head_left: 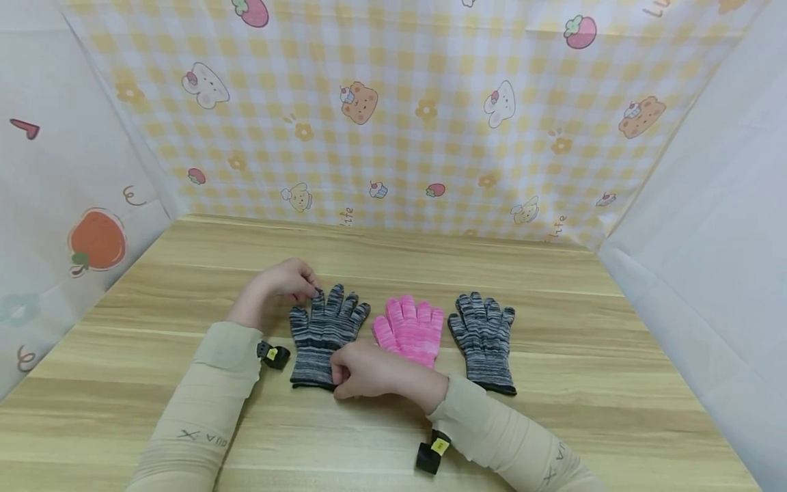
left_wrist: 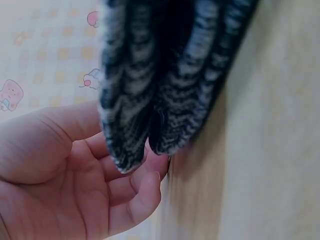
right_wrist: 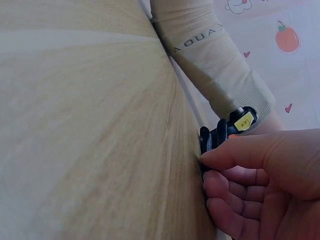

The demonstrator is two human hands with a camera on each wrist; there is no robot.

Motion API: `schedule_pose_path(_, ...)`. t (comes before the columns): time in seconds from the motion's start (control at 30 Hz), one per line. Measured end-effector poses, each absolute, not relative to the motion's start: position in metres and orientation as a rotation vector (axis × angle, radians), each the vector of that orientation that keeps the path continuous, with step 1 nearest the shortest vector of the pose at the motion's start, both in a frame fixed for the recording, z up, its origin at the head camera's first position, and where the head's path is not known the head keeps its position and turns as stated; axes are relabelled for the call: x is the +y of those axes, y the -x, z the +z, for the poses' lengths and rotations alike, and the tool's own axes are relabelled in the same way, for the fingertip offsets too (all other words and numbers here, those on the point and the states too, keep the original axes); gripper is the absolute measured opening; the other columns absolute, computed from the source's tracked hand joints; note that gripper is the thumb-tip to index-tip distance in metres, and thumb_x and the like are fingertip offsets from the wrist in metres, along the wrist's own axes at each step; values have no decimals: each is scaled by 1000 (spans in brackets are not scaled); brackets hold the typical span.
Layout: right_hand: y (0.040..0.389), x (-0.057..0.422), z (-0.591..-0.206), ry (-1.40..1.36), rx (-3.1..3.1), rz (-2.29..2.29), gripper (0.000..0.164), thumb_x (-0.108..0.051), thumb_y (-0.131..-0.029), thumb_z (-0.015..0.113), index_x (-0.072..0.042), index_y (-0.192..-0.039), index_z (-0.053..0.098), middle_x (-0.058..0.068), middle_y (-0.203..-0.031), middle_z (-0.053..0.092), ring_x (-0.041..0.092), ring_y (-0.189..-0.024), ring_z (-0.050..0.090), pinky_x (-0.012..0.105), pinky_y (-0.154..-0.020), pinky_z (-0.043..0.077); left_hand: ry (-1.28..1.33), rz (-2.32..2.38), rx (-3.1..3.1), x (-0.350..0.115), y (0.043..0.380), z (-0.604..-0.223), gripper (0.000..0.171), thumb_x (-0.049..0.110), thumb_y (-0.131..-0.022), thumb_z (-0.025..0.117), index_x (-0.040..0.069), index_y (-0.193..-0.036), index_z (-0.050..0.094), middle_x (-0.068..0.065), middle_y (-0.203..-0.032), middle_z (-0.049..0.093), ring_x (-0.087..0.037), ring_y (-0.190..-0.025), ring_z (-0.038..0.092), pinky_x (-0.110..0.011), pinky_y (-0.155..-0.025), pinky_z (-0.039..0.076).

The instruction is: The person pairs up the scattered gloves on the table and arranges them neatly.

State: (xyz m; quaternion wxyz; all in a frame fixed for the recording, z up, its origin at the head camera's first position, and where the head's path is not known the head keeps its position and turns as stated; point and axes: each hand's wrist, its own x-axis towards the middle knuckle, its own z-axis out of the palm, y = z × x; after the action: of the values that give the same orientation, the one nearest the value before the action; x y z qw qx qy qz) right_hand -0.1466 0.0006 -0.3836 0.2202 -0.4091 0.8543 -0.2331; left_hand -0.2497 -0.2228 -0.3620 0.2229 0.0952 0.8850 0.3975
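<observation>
A grey-and-black striped knit glove (head_left: 326, 328) lies on the wooden table, fingers pointing away and black-edged cuff toward me. My left hand (head_left: 289, 279) pinches one of its fingertips at the upper left; in the left wrist view the glove's knit fingers (left_wrist: 130, 100) partly hide my curled fingers. At the cuff's right corner my right hand (head_left: 371, 369) holds the edge between thumb and curled fingers, and in the right wrist view the thumb (right_wrist: 235, 152) rests against a dark strip of the glove. A pink glove (head_left: 415, 328) lies just to the right, its lower part behind my right wrist.
Farther right lies another grey-and-black glove (head_left: 486, 338), its cuff partly beside my right forearm. A yellow checked cloth (head_left: 393, 143) with cartoon prints stands behind the table (head_left: 553, 273), and white cloths (head_left: 707, 205) flank it. Small black devices (head_left: 428, 458) hang at both wrists.
</observation>
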Motion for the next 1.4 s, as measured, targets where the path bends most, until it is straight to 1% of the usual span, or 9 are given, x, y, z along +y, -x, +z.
schedule_pose_path(0.13,146,0,-383,1125,2362,-658,21,-10,-80,75,-15,-72,57,-9,-59,53,0,-47,52,16,-49,44,-281,1087,2429,-224,252,-362,8,-1,-89,59,-7,-95,62,-6,-74,57,-14,-61,53,-27,-57,48)
schedule_pose_path(0.33,146,0,-382,1124,2364,-666,22,-10,-80,76,-15,-72,56,-9,-59,53,1,-47,51,15,-49,43,-299,1080,2409,-226,254,-362,14,0,-90,57,-9,-99,63,-6,-74,58,-13,-63,53,-24,-56,46)
schedule_pose_path(0.7,145,-2,-381,1132,2402,-602,22,-13,-81,76,-17,-72,56,-9,-58,53,1,-48,51,15,-51,42,-308,1045,2414,-228,254,-362,17,1,-93,53,-9,-103,63,-8,-76,59,-15,-66,53,-27,-60,47)
schedule_pose_path(0.83,145,-1,-380,1158,2400,-597,22,-15,-81,76,-17,-72,57,-10,-60,52,2,-53,49,15,-52,41,-311,1055,2407,-228,255,-362,18,1,-94,52,-10,-103,62,-9,-78,59,-16,-68,53,-27,-60,46)
schedule_pose_path(0.97,148,3,-377,1204,2365,-625,19,-15,-82,76,-16,-75,58,-10,-65,52,2,-60,48,15,-55,42,-340,1093,2379,-229,255,-361,19,2,-95,50,-11,-105,61,-9,-78,58,-17,-68,52,-26,-59,45)
schedule_pose_path(1.2,154,18,-365,1192,2306,-738,7,-13,-86,71,-12,-85,64,-10,-73,56,2,-66,51,16,-60,46,-327,1159,2325,-234,254,-363,26,11,-100,47,-11,-112,56,-8,-77,55,-16,-68,51,-25,-58,44)
schedule_pose_path(1.3,158,26,-357,1183,2337,-779,4,-14,-89,69,-11,-89,66,-9,-77,57,4,-69,52,17,-61,47,-322,1179,2325,-236,254,-363,28,11,-100,47,-12,-115,54,-10,-79,56,-16,-70,53,-25,-59,46)
schedule_pose_path(1.4,162,35,-350,1166,2365,-840,5,-15,-90,67,-10,-92,66,-9,-81,58,5,-73,53,19,-65,48,-329,1212,2381,-239,254,-363,28,10,-100,47,-13,-115,53,-14,-84,58,-20,-73,56,-29,-64,50)
